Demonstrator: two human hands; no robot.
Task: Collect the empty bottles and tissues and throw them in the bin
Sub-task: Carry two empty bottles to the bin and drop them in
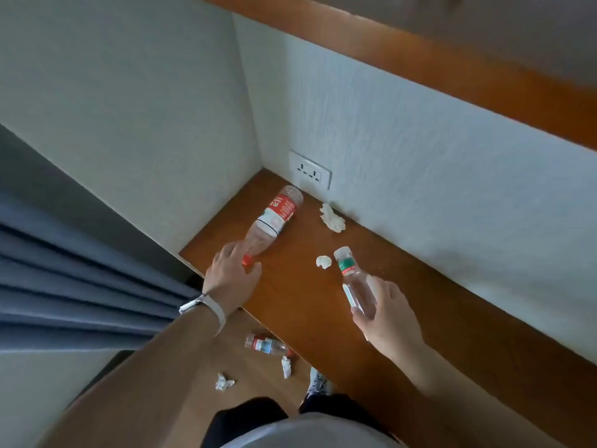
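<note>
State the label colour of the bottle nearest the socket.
Label: red and white, head view.

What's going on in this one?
A person is clearing litter. Their right hand holds a small green-labelled bottle above the desk, while the left hand reaches over the cap end of a large red-labelled bottle lying there. Two crumpled tissues lie on the desk; another bottle and two tissues lie on the floor. No bin shows.

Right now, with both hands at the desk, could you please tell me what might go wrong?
The left hand is at the neck of the red-label bottle, which lies on its side by the desk edge; it might roll off.
The right hand holds the green-label bottle, so the wall-side tissue and smaller tissue may get missed.
The floor bottle by the shoe could be stepped on.
</note>
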